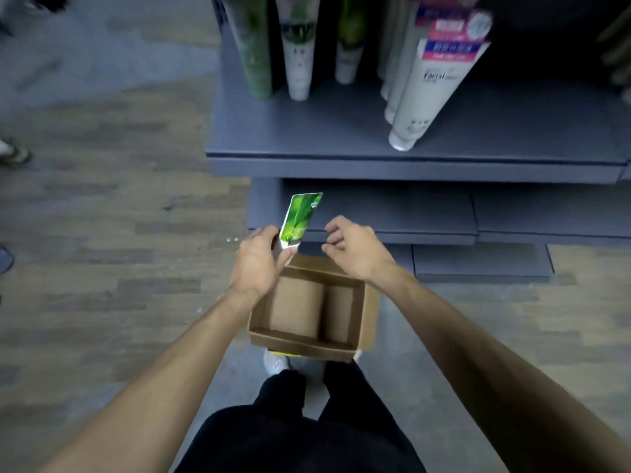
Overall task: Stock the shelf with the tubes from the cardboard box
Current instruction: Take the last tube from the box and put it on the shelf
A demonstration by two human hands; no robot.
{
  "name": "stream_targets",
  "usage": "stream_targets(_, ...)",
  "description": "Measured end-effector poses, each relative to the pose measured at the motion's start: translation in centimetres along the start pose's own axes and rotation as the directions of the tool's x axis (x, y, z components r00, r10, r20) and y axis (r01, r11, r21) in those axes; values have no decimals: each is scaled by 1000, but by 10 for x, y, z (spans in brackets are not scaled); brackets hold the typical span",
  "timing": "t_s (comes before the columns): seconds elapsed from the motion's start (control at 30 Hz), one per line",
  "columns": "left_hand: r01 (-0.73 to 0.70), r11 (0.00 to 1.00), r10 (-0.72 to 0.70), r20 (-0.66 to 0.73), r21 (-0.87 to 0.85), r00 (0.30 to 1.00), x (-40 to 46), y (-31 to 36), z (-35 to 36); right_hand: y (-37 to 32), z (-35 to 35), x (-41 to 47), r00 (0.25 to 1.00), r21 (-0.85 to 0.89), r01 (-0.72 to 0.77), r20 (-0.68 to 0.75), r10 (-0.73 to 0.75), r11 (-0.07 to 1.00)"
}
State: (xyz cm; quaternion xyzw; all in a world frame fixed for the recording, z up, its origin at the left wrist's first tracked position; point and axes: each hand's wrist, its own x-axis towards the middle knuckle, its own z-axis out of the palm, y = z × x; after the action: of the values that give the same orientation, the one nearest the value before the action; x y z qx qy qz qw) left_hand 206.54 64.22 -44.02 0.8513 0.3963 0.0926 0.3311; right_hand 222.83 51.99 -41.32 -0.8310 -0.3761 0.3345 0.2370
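My left hand (pixel 257 262) grips a green and white tube (pixel 301 218) by its lower end, holding it upright above the far left corner of the cardboard box (pixel 367 319). The box sits on the floor by my feet, open at the top, and only bare cardboard shows inside. My right hand (pixel 355 249) hovers over the box's far edge with loosely curled fingers, holding nothing. The grey shelf (pixel 341 138) above holds green tubes (pixel 254 46) at the left and white tubes (pixel 421 97) at the right.
Lower grey shelves (pixel 392 213) step out below the stocked one. The wood-pattern floor (pixel 102 216) spreads to the left, where other people's shoes (pixel 13 151) show at the frame's edge. My white shoe (pixel 276 363) peeks from under the box.
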Motion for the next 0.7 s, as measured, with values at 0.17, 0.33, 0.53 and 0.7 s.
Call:
stream_targets(0.17,-95,995,92,-91,-28,992,10,40,-34,-35,-52,-10,991,20,58,-123,-56,998)
stream_targets(0.33,-181,981,165,-189,-69,968,25,64,-67,-60,-92,-16,973,-47,123,-193,-130,991)
stream_targets(0.53,-258,956,224,-225,-136,948,52,92,-93,-92,-116,-15,944,-73,180,-266,-193,981)
stream_targets(0.7,-231,963,193,-244,-139,950,71,116,-93,-89,-133,-21,924,-58,169,-339,-178,984)
